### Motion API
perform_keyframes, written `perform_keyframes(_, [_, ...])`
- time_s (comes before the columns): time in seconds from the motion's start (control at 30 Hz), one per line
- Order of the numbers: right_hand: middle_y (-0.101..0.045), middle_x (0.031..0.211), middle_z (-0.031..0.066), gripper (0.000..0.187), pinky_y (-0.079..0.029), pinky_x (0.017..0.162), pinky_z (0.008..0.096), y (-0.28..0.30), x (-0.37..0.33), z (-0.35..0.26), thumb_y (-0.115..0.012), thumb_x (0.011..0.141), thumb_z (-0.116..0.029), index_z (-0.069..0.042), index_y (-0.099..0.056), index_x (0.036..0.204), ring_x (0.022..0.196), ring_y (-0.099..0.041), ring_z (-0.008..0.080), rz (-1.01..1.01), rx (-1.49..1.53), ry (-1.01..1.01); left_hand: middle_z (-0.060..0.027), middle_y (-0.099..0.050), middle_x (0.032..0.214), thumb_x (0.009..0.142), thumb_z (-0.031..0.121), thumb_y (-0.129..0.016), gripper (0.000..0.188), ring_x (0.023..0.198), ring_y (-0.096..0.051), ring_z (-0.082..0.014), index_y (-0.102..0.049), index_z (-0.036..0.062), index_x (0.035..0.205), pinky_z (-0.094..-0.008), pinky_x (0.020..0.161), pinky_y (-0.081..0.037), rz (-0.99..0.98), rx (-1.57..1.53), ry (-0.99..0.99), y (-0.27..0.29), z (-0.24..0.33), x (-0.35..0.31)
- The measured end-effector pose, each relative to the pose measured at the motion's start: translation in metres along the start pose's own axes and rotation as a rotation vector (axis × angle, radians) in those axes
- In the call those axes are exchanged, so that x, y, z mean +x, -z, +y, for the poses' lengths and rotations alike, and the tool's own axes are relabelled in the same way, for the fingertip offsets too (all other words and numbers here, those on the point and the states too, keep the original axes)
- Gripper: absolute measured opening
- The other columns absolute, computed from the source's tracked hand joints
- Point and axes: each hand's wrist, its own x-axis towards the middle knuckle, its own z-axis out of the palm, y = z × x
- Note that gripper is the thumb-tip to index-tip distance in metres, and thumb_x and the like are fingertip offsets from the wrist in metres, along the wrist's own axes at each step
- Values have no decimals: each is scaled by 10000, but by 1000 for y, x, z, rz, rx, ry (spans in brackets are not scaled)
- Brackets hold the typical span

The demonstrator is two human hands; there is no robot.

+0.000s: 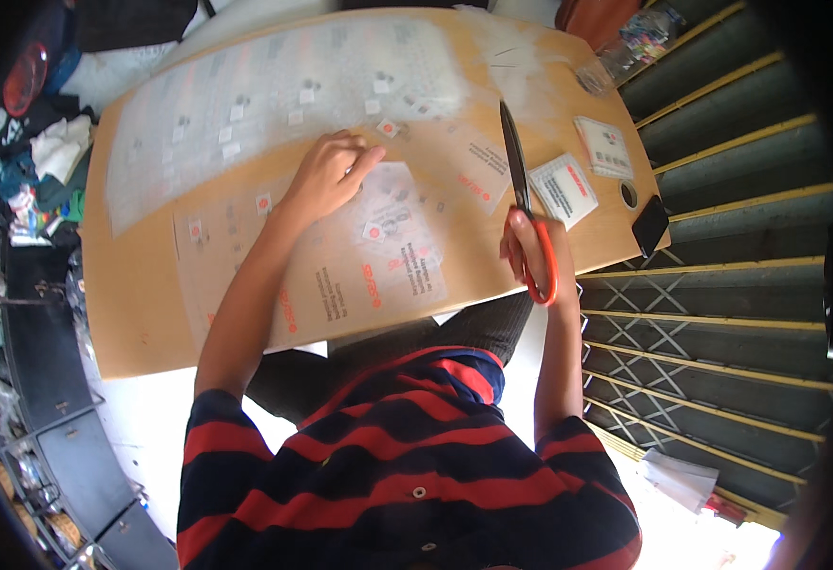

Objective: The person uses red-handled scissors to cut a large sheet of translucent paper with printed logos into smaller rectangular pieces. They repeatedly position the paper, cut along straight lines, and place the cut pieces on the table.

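Pointing away from the person's body, a pair of scissors (519, 171) is showing long, dark, tapering blades and bright orange looped handles. From where I'm standing, the blades are looking closed into one narrow point, reaching over the right part of the table (131, 313). The right hand (530, 245) is gripping the handles, its fingers wrapping around the orange loop. The left hand (333, 176) is curling its fingers inward above the printed plastic sheets (340, 275); I cannot tell whether it is pinching any film.

I'm counting one pair of scissors, two small flat packs (564, 192) near the right edge, one black phone (651, 226) at the corner and one clear bottle (625, 52) lying at the far right. The sheets are overlapping too much for me to count.

Thin and see-through, they are letting the tan, smooth tabletop show, and are carrying red and dark print. A broad, cloudy layer of film (293, 81) is spreading along the far side, glossy and whitish. Beyond the table's right edge, a metal folding gate (720, 271) is showing yellow bars and criss-crossing slats.
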Motion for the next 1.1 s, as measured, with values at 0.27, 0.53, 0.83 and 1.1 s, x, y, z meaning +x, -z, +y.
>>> perform_keyframes(0.27, [-536, 513, 61, 547, -357, 356, 253, 18, -50, 55, -488, 989, -398, 2, -562, 623, 351, -452, 109, 14, 231, 82, -108, -646, 882, 883, 269, -669, 288, 924, -593, -271, -683, -19, 881, -353, 787, -475, -125, 207, 288, 13, 10, 16])
perform_keyframes(0.53, [-496, 467, 74, 592, -357, 390, 252, 15, -60, 60, -416, 1013, -411, -11, -512, 586, 329, -411, 119, 49, 275, 81, -152, -539, 1270, 723, 551, -751, 802, 1138, -550, -365, -513, 58, 1309, -507, 939, -444, -242, 503, 502, -17, 15, 73])
perform_keyframes(0.83, [-513, 480, 49, 619, -360, 369, 248, 9, -74, 75, -428, 1009, -450, 7, -564, 614, 350, -458, 108, 46, 208, 27, -160, -624, 1181, 686, 451, -818, 756, 1052, -625, -321, -517, 52, 1253, -467, 884, -491, -290, 535, 621, -30, -26, 98])
perform_keyframes(1.1, [-518, 527, 56, 615, -410, 471, 291, -11, -98, 71, -466, 952, -546, 8, -568, 702, 461, -520, 147, -121, 365, 172, -162, -680, 931, 956, 154, -569, 300, 659, -663, -231, -446, 12, 1190, -316, 557, -507, 116, -361, 554, -6, 30, 66])
